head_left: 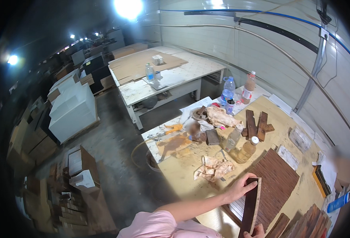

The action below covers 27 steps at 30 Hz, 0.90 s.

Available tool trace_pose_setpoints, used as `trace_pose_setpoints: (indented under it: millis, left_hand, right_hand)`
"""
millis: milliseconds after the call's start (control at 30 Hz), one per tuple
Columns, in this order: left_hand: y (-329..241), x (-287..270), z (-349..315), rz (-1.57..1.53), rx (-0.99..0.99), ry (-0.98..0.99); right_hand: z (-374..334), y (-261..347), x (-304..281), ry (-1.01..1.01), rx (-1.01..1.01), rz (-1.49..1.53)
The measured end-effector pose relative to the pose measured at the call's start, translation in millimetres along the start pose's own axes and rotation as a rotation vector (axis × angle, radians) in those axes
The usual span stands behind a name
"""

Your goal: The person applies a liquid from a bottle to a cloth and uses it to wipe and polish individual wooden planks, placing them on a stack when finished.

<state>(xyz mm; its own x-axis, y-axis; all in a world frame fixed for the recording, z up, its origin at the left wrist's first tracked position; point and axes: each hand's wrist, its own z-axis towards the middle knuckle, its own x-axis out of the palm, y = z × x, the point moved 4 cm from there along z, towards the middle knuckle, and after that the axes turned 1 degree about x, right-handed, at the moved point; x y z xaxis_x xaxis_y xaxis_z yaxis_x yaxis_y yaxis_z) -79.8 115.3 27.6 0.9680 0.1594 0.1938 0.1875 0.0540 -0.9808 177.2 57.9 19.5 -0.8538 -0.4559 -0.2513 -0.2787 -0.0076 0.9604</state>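
Over the bench's [179,173] near edge, my left hand [238,189] and right hand [258,231] are gripping a dark board [250,207], fingers holding opposite ends. I am apparently positioning or checking it; the next move is probably needing steady two-handed support.

Right hand [258,230] and dark board [249,208] partly beyond the bottom edge

I saw a narrow dark-brown wooden board [251,206] with a paler edge, held aslant at the tan-topped counter [183,172].
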Motion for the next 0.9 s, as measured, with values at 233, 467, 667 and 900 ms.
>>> trace_pose_setpoints:
  millis: [233,467,667,900]
  left_hand:
    - [21,19,2,-0.626,-0.029,-0.131]
    - [30,13,13,-0.171,-0.052,-0.183]
    - [68,-23,-21,-0.086,-0.242,-0.195]
    - [67,-21,-28,-0.058,-0.265,-0.160]
  right_hand:
    - [5,-10,-4,0.152,0.123,-0.008]
    - [-22,-18,-52,-0.299,0.075,0.028]
    - [-66,-30,-106,-0.845,0.137,-0.837]
    - [-67,-70,-109,-0.952,0.241,-0.979]
